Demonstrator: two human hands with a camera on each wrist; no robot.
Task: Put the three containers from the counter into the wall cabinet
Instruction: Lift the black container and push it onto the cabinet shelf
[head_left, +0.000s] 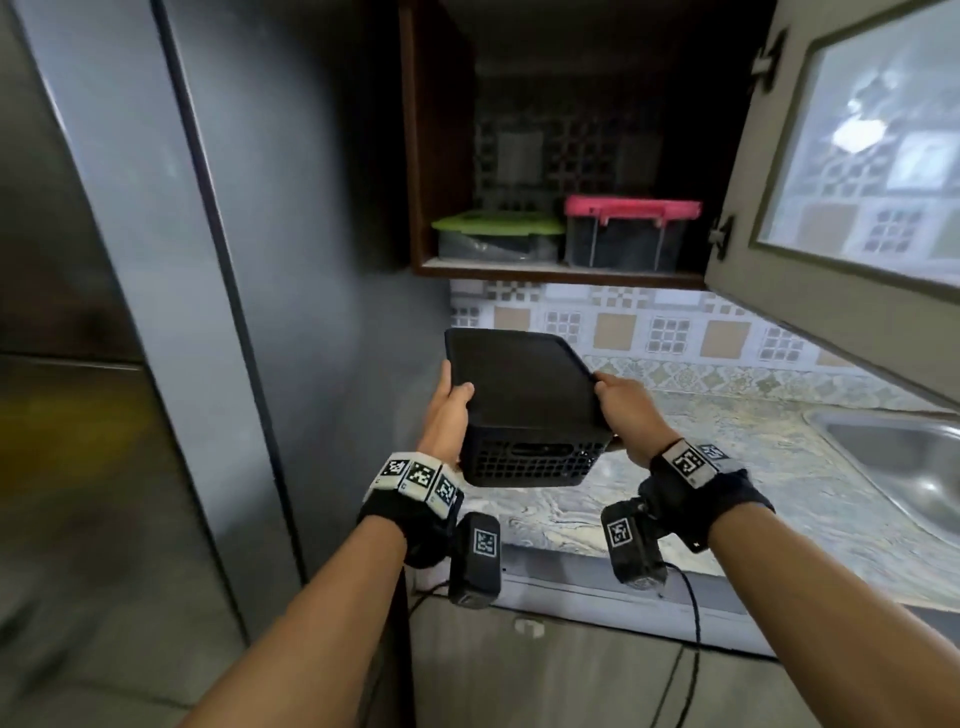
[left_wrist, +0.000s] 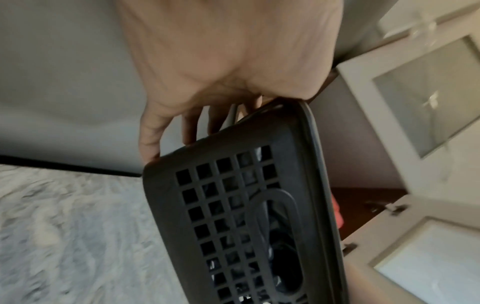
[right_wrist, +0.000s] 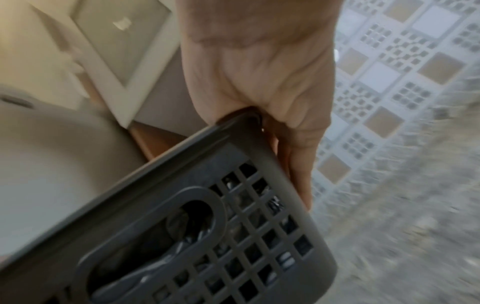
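The cabinet (head_left: 561, 270) fills the upper middle of the head view, with its door (head_left: 831, 156) swung open at the upper right. Two containers sit on its shelf: the green box (head_left: 498, 236) on the left and the pink box (head_left: 631, 234) just beside it on the right. The counter (head_left: 727, 467) lies at the lower right. The black basket (head_left: 524, 410) is in the middle of the frame, below the shelf and up off the counter. Its long side points away toward the cabinet. The left hand (head_left: 449, 410) grips its left edge and the right hand (head_left: 626, 410) grips its right edge, both equally near. I think it must go up and forward, and the free room on the shelf looks tight.
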